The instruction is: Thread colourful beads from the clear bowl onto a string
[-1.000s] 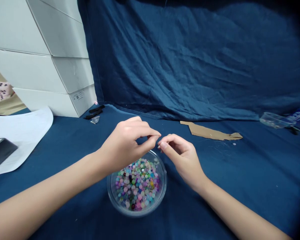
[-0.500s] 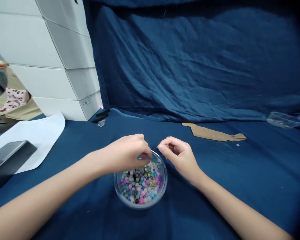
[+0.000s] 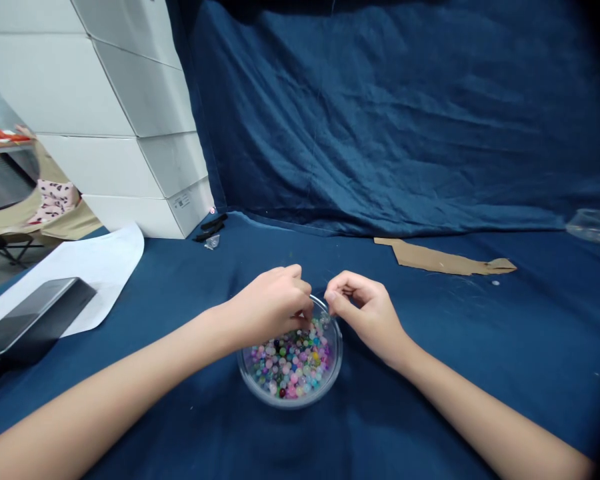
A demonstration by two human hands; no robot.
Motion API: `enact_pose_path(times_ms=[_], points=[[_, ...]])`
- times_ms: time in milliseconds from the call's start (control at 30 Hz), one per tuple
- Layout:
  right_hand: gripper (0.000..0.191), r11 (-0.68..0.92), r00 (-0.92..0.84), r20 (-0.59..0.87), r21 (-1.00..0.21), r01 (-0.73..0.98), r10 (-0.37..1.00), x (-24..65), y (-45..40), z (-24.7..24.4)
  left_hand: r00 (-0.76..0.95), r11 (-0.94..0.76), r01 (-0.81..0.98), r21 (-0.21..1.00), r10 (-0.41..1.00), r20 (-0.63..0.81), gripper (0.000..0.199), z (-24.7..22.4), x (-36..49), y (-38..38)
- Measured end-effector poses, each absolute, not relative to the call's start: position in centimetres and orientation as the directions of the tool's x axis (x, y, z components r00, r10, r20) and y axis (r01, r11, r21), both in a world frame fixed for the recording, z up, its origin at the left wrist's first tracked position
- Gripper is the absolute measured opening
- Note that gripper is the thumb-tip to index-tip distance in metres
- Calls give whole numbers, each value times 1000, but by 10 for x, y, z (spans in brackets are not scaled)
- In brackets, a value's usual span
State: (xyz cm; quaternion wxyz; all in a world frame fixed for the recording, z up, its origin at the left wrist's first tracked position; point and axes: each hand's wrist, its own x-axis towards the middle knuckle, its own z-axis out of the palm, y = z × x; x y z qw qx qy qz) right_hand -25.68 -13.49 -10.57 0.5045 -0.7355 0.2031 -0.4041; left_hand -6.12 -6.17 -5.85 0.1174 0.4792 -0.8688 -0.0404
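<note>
While left hand point(image 3: 280, 303) hovers, bowl point(image 3: 291, 403) holds beads point(image 3: 293, 378).

The left hand point(image 3: 275, 303) and right hand point(image 3: 373, 313) are bare, with slim fingers and rounded knuckles. The left forearm point(image 3: 125, 383), toward the lower left of the frame, and right forearm point(image 3: 485, 407), toward the lower right, are bare too, slender and smooth, narrowing at the wrists.

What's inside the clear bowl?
The clear bowl holds many small beads: pink, purple, white, green. The left hand covers its far left part, hiding whatever lies there.
</note>
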Motion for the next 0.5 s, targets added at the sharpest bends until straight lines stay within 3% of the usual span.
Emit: enact_pose_path(times_ms=[300, 500], points=[[23, -257, 586, 322, -947, 194, -744, -256, -122, -96, -172, 383, -721, 577, -906, 387, 5, -63, -57, -30], [24, -118, 566, 207, -975, 190, -798, -252, -117, -97, 16, 349, -421, 837, -920, 391, 19, -69, -58, -27]])
